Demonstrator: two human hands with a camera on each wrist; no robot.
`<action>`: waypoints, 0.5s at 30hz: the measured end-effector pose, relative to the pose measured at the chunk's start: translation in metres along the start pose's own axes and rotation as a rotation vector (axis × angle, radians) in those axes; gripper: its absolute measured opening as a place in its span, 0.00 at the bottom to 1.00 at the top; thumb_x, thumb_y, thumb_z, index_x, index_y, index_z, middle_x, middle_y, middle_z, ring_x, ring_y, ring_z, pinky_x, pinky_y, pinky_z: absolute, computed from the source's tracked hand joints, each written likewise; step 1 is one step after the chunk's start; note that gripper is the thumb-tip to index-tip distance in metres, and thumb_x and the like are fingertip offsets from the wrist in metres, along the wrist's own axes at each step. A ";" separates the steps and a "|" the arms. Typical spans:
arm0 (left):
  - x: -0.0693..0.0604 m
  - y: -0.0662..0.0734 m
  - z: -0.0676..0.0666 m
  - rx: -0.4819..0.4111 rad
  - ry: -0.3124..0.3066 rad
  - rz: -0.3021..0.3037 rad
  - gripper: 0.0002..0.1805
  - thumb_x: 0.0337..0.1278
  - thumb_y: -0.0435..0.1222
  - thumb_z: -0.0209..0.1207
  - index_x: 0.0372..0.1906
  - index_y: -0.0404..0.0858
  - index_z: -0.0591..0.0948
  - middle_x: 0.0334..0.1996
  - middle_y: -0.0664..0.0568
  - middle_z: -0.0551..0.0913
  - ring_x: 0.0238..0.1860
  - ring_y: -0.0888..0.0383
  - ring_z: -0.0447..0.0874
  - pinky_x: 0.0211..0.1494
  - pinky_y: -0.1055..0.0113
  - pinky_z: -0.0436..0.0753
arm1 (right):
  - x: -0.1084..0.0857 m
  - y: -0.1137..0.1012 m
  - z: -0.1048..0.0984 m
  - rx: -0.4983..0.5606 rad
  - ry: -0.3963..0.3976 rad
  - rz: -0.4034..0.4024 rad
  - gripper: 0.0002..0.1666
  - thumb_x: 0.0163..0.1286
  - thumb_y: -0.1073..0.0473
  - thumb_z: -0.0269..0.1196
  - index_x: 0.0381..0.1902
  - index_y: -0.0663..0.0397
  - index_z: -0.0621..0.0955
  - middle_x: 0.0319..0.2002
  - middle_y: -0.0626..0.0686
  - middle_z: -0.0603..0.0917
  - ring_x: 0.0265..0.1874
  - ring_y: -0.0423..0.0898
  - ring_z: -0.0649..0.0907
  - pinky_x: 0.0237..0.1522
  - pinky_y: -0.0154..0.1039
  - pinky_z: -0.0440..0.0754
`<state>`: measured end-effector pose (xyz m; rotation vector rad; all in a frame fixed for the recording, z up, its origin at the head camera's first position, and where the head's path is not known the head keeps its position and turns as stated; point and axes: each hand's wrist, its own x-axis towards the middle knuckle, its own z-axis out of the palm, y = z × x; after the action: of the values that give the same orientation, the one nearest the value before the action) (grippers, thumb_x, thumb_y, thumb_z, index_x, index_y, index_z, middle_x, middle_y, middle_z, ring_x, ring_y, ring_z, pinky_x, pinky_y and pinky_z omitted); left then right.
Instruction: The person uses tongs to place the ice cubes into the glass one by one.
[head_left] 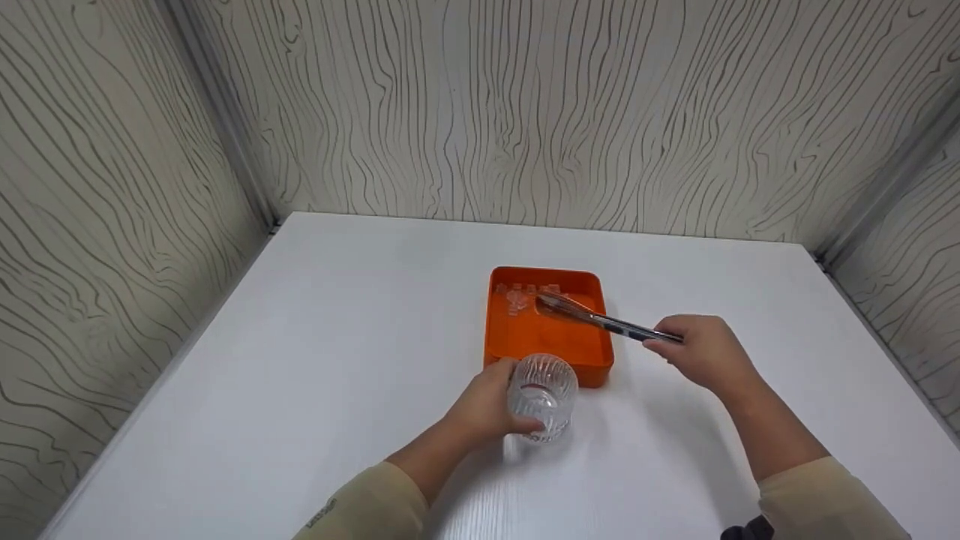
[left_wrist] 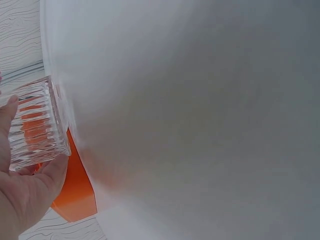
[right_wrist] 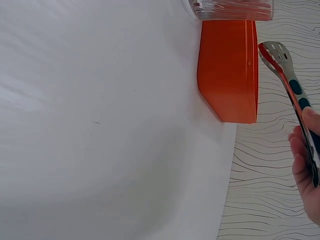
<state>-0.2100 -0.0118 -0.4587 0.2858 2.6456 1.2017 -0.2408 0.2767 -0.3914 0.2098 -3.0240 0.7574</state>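
Observation:
My left hand (head_left: 487, 405) grips a ribbed clear glass (head_left: 544, 394) near the front of an orange box (head_left: 551, 337). In the left wrist view, the fingers and thumb curl round the ribbed glass (left_wrist: 35, 125). My right hand (head_left: 701, 349) holds metal tongs (head_left: 615, 324), whose heads reach over the box. Slotted heads and dark grip patches show on the tongs (right_wrist: 295, 85) in the right wrist view. Small clear cubes, apparently ice (head_left: 517, 298), lie in the far left part of the box. Whether the tongs touch any cube cannot be told.
The box stands on a white table (head_left: 360, 300). Pale wood-grain panels (head_left: 480, 112) rise behind the table and at both sides. A small black object (head_left: 748, 529) shows beside the right sleeve at the bottom edge.

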 end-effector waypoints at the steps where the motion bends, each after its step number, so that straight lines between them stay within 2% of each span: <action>1: 0.000 0.000 0.000 -0.001 0.002 0.000 0.44 0.27 0.48 0.75 0.58 0.48 0.67 0.51 0.58 0.74 0.53 0.58 0.72 0.58 0.56 0.73 | -0.001 0.000 -0.002 0.004 -0.001 -0.002 0.04 0.60 0.55 0.64 0.28 0.48 0.82 0.19 0.47 0.76 0.23 0.46 0.73 0.23 0.37 0.70; 7: 0.001 -0.003 0.001 -0.016 0.008 0.012 0.44 0.27 0.48 0.75 0.57 0.49 0.68 0.51 0.59 0.74 0.53 0.58 0.72 0.58 0.56 0.73 | -0.007 0.003 -0.014 0.029 -0.006 -0.022 0.05 0.59 0.54 0.65 0.28 0.48 0.82 0.21 0.46 0.78 0.24 0.46 0.75 0.25 0.37 0.72; 15: 0.002 -0.007 0.002 -0.070 0.013 0.012 0.42 0.26 0.47 0.75 0.56 0.50 0.69 0.49 0.60 0.75 0.53 0.58 0.73 0.58 0.56 0.73 | -0.020 0.004 -0.028 0.079 0.001 -0.124 0.07 0.58 0.52 0.66 0.30 0.48 0.83 0.22 0.46 0.79 0.24 0.43 0.77 0.24 0.36 0.74</action>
<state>-0.2122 -0.0149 -0.4655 0.2826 2.6095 1.3015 -0.2219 0.2964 -0.3693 0.3942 -2.9495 0.8659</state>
